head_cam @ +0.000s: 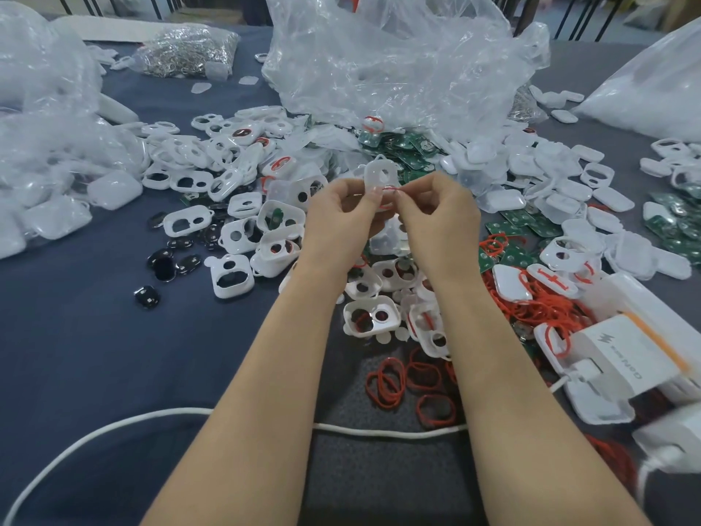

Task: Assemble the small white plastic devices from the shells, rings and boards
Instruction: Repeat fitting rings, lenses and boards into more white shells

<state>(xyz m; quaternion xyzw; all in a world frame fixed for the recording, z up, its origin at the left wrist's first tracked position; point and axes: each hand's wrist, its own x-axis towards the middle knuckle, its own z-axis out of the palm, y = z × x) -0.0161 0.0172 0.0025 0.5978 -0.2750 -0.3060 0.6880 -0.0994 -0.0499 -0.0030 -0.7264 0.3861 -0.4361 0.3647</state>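
Near-left counter (pixel 76 354) open except white cable (pixel 113 427); shell pile (pixel 235 206) ahead, plastic bags (pixel 398 62) behind, white box (pixel 626 358) and red rings (pixel 417 381) crowd right.

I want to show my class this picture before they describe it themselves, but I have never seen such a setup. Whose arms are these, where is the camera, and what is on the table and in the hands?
There is no machine here: a person works with bare hands. The single picture comes from a camera worn on the head, looking forward and down. The left hand holds a white shell up above the table, while the right hand pinches a thin red ring against it. On the table lie heaps of white shells, green boards, loose red rings and small black pieces. Clear plastic bags stand behind, and a white cable runs across the front.
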